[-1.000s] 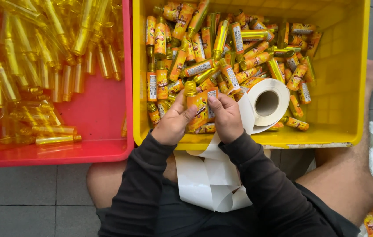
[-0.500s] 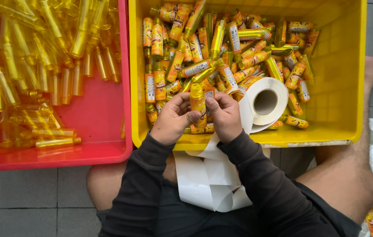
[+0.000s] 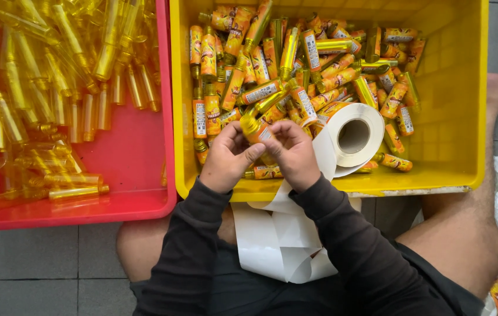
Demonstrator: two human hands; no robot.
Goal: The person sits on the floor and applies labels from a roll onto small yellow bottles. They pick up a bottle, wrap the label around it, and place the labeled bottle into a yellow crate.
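over the yellow crate (image 3: pixel 471 117), a small, light, slippery labelled bottle (image 3: pixel 259 132) is pinched at its body by left hand (image 3: pixel 229 158) and right hand (image 3: pixel 293 153).

Bright, even light — sharp throughout.

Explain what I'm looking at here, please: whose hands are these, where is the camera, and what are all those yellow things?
There is no machine here. One camera, worn on a person's head, looks down at their own two hands and lap. The left hand and the right hand together hold one small bottle with a gold cap and an orange label, above the near edge of a yellow crate. That crate is full of labelled bottles of the same kind, and a roll of white label tape lies in it, its used backing strip trailing down over the person's lap. To the left, a red crate holds plain gold bottles without labels. Both crates sit on a grey tiled floor.
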